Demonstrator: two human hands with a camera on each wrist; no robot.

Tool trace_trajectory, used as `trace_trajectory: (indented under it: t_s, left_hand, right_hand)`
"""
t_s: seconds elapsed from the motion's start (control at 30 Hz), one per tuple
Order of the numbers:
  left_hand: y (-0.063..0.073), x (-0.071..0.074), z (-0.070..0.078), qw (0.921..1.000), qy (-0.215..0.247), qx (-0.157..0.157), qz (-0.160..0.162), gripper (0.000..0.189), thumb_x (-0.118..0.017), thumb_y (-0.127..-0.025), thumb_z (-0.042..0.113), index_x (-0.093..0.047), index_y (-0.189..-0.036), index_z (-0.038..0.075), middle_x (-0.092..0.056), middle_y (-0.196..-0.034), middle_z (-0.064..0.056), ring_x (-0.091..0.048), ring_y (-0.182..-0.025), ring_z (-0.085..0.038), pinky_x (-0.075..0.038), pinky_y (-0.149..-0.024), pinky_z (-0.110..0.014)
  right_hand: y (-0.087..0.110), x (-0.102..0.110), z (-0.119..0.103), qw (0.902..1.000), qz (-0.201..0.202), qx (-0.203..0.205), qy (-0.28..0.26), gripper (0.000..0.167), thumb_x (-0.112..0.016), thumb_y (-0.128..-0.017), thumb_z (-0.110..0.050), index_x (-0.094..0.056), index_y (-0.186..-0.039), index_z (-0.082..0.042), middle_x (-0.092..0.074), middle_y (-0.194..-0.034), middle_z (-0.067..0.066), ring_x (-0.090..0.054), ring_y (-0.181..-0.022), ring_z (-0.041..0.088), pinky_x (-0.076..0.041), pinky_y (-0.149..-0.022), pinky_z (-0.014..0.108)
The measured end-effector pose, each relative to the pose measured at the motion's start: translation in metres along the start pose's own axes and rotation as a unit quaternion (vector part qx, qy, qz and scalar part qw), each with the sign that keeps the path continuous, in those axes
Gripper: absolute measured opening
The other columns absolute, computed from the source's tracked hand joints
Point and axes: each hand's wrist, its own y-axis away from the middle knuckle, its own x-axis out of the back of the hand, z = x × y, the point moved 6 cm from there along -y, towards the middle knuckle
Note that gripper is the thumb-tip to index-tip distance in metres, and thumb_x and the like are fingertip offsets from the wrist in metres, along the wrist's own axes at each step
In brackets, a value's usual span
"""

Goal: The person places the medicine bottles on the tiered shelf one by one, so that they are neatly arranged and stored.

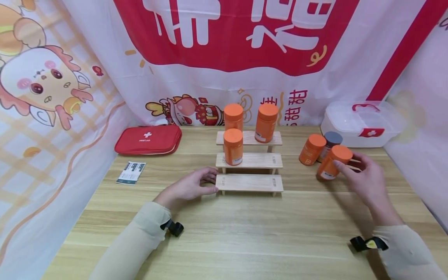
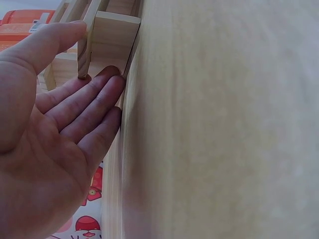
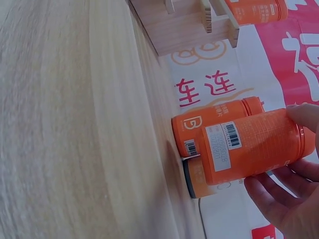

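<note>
My right hand [image 1: 367,179] holds an orange pill bottle [image 1: 332,165] by its upper part, tilted; its base seems just off the table. Close behind it stand another orange bottle [image 1: 311,151] and a grey-capped bottle [image 1: 333,140], partly hidden. At the lowest step's left end, my left hand [image 1: 189,184] grips the three-step wooden stand [image 1: 249,182], the thumb [image 2: 60,39] at the front corner and the fingers [image 2: 82,107] at the back. One orange bottle [image 1: 233,149] is on the middle step; two more, a left one [image 1: 233,116] and a right one [image 1: 266,123], are at the top.
A red first-aid pouch [image 1: 148,140] lies at the back left, with a printed card [image 1: 131,173] before it. At the back right stands a clear-white first-aid box [image 1: 364,124]. Printed cloth [image 1: 196,77] hangs behind the wooden table [image 1: 245,237].
</note>
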Motion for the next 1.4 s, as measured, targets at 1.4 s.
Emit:
trace_trajectory:
  t_s: [1.4]
  left_hand:
    - [-0.001,0.004,0.000,0.9999,-0.014,0.008,-0.004,0.061,-0.079,-0.100,0.032,-0.056,-0.152,0.011,-0.066,-0.146,-0.009,-0.060,-0.139,-0.030,-0.046,-0.124,-0.055]
  right_hand:
    - [0.010,-0.027,-0.073,0.9926,0.023,0.116,-0.031,0.074,-0.075,-0.101,-0.047,-0.051,-0.159,-0.008,-0.060,-0.151,0.018,-0.058,-0.129,0.028,-0.047,-0.088,-0.001]
